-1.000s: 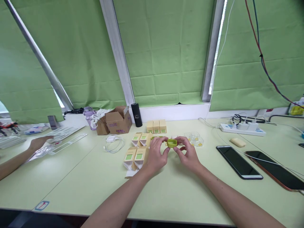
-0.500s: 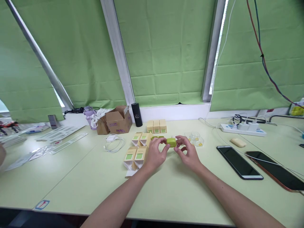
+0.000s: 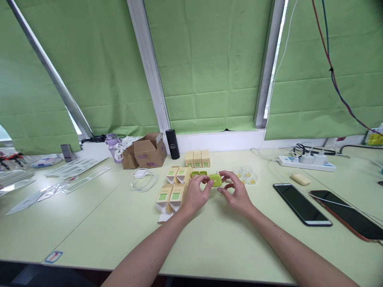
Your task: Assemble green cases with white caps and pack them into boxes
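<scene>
A small glossy green case (image 3: 215, 180) with rounded corners is held just above the table, its broad face turned up. My left hand (image 3: 197, 195) pinches its left edge between thumb and fingers. At the opposite edge, the thumb and index finger of my right hand (image 3: 238, 195) hold its right side, the other fingers curled behind. Similar green pieces (image 3: 199, 173) lie just beyond my left fingers. Beside that hand are open cardboard boxes (image 3: 169, 196) with green labels. Clear plastic cups (image 3: 245, 174) with yellow spots sit beyond my right hand.
Three closed small boxes (image 3: 197, 159) stand farther back, near a black cylinder (image 3: 172, 144) and a brown carton (image 3: 150, 150). A coiled white cable (image 3: 144, 180) lies left. To the right are two phones (image 3: 302, 204), a cream oval case (image 3: 300, 179) and a power strip (image 3: 308, 162).
The green case has tipped between my fingers, so more of its broad face shows. My right thumb has shifted slightly left; my left hand has barely moved.
</scene>
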A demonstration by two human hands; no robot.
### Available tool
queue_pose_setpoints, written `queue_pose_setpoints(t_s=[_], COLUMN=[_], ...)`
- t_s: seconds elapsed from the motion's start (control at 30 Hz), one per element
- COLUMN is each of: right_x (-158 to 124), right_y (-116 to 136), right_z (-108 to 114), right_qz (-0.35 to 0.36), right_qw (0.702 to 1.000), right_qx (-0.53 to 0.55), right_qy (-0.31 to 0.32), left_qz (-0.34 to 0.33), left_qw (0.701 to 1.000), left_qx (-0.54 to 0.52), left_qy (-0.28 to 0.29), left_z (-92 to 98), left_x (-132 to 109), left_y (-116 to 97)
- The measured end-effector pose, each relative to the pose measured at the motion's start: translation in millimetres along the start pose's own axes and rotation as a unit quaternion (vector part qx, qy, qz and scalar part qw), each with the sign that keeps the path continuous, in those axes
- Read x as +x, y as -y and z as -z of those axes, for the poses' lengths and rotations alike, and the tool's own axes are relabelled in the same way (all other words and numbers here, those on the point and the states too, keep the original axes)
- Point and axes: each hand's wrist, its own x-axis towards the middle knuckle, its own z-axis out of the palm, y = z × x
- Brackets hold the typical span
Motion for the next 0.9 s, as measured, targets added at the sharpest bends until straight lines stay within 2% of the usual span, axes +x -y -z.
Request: queue_pose_setpoints(t_s=[0.37, 0.7, 0.9], right_x=[3.2, 5.8, 6.2], right_y=[11.6, -2.6, 1.4], right_z=[-0.1, -2.6, -0.4], right_qz=[-0.054, -0.108, -0.134], right_qw=[0.994, 0.962, 0.938], right_qx=[0.094, 0.252, 0.321], right_qy=[-0.008, -0.018, -0.014], left_qz=[0.015, -0.006, -0.033], left_qw=[0.999, 0.997, 0.998], left_qx=[0.006, -0.019, 0.047], left_qy=[0.033, 0.071, 0.027], left_z=[0.5, 3.5, 3.9], left_x=[1.2, 2.1, -0.2], left_y=[-4.3, -7.9, -5.1])
